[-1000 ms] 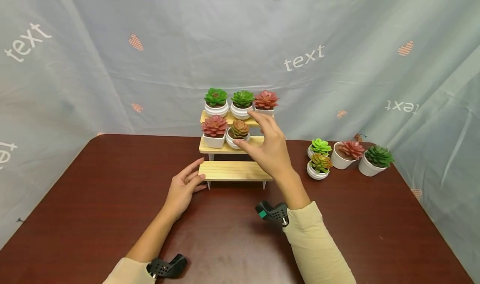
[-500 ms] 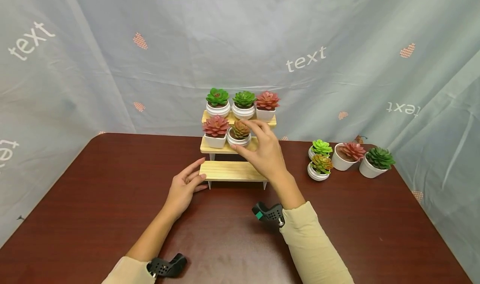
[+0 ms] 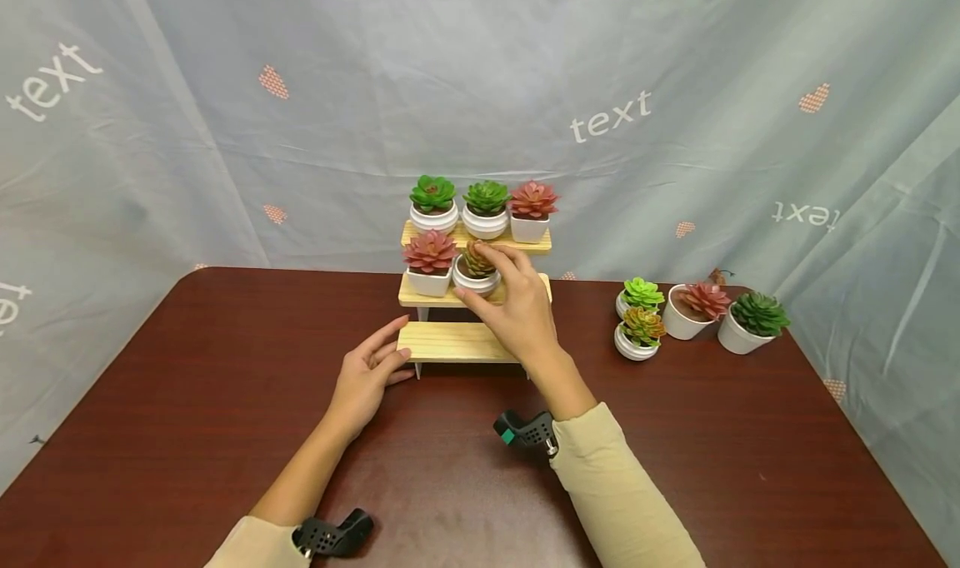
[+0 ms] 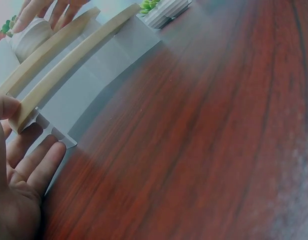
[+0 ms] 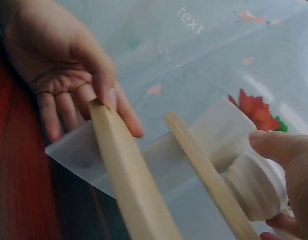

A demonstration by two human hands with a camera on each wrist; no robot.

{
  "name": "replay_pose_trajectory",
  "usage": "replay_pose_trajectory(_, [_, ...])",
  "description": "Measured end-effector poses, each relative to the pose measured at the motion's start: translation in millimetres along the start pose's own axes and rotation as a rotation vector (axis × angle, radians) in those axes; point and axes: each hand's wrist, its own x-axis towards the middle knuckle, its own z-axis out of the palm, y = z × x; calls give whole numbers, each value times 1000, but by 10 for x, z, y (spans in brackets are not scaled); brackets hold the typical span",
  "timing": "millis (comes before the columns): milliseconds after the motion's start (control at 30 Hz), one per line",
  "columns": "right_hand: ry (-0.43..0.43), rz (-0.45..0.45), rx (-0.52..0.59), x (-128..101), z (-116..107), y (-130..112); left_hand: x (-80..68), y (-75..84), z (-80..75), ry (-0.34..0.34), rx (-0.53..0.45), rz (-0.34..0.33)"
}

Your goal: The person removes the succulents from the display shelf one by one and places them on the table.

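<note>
A three-step wooden stand point(image 3: 457, 341) sits at the middle of the brown table. Its top step bears three potted succulents. The middle step holds a red succulent point(image 3: 429, 253) and a brown-orange succulent in a round white pot point(image 3: 475, 284). My right hand point(image 3: 491, 281) grips that pot, index finger over the plant and thumb at the base; the right wrist view shows the fingertips point(image 5: 276, 145) round the pot point(image 5: 254, 187). My left hand point(image 3: 390, 347) lies flat on the table, fingers straight, thumb against the left end of the lowest step point(image 4: 23, 112). That step is bare.
Several more potted succulents stand on the table to the right of the stand: light green point(image 3: 640, 293), brownish point(image 3: 639, 326), red point(image 3: 701, 301) and dark green point(image 3: 756, 314). A grey cloth printed with "text" point(image 3: 609, 118) hangs behind and at both sides.
My right hand has come down and left from the top step's red succulent to the brown-orange one on the middle step and curled round its pot. The left hand has not moved.
</note>
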Motion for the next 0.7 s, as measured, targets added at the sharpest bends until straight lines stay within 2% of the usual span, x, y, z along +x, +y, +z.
replay_pose_trajectory(267, [89,13,27,-38,130,-10,3,13,0,-3,-7,-2])
replay_pose_trajectory(700, [118,-12,54,-41,137,27,2,15,1,-2,-8,-8])
